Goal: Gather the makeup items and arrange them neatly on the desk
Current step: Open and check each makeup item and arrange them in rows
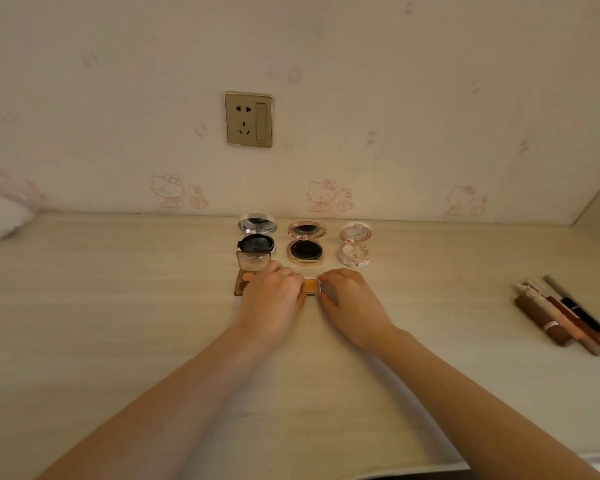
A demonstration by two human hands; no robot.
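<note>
Three round compacts stand open in a row near the wall: a silver one (257,233), a rose-gold one (306,244) and a small white floral one (355,244). An open brown rectangular palette (245,275) lies in front of the silver compact, partly hidden by my left hand (274,299). Between both hands sits a small palette with an orange pan (309,286). My left hand holds its left end and my right hand (349,299) grips its right end, where a clear lid shows. Most of it is covered by my fingers.
A bunch of lipsticks, tubes and pencils (565,313) lies at the desk's right side. A wall socket (248,119) is above the compacts. A white and pink cushion (0,213) sits at the far left. The pale wooden desk (118,306) ends at a front edge bottom right.
</note>
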